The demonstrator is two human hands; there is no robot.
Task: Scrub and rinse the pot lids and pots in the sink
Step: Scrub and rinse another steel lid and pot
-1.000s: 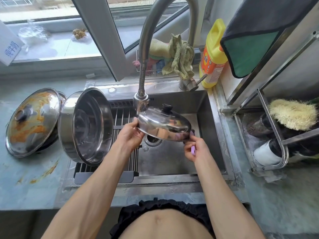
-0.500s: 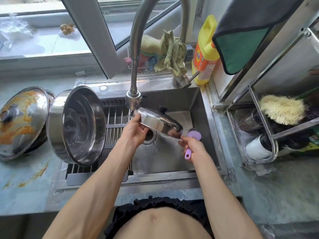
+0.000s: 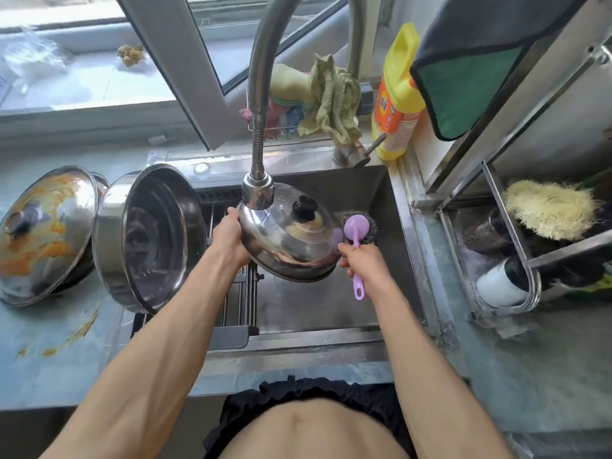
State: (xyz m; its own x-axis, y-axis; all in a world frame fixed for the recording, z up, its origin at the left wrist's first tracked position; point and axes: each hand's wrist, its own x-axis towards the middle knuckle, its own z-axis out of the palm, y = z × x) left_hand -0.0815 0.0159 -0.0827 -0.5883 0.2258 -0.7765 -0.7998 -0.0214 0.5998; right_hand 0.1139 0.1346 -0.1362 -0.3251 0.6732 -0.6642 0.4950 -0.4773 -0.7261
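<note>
Nearest us, over the sink (image 3: 407,226), our right hand (image 3: 359,260) is curled round the purple handle of the scrubber (image 3: 359,228), its wire head just beside the right edge of the lid (image 3: 288,240). Our left hand (image 3: 228,235) grips that lid by its left rim and holds it tilted, knob up, above the sink and right under the tap (image 3: 258,193). We cannot tell if water is running. The lid looks mostly clean, so we judge it to be at the rinsing stage.

Left of the sink, a pot (image 3: 149,236) stands on its side on the drying rack, its inside shiny, probably washed already. Further left on the counter lies a second lid (image 3: 43,233) smeared with orange sauce, with something under it, perhaps another pot. That pair is plainly still to be scrubbed.

Behind the sink stands a yellow soap bottle (image 3: 397,94).
</note>
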